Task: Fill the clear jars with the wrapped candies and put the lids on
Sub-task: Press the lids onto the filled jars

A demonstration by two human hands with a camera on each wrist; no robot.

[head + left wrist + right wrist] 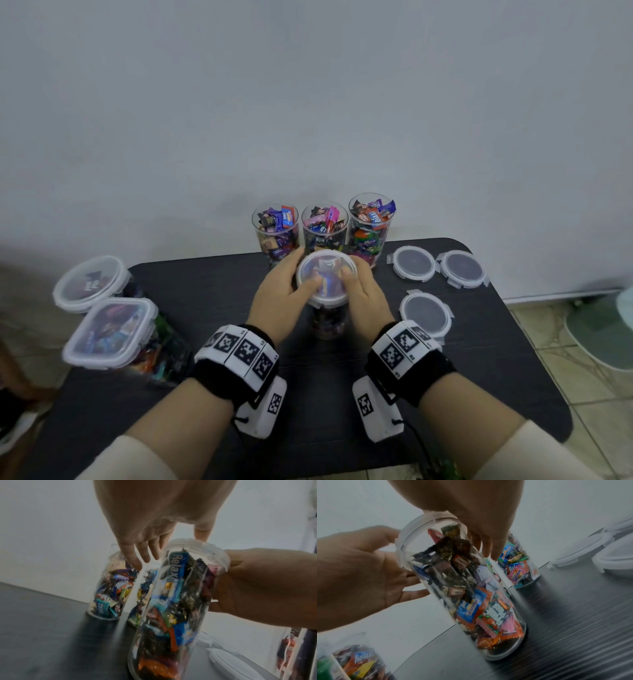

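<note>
Left grip (274,298): cupping and pressing the lid (323,279)
Right grip (364,298): pressing the lid's other side
Advice: pushing evenly, keeping the jar (471,588) upright on the counter (205,291)

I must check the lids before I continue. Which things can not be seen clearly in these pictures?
- Lid latches: head view, both hands cover the rim; wrist views blurred.
- Square container contents: head view, blurred through its cloudy lid.
- Candy wrapper names in rear jars: head view, too small.
</note>
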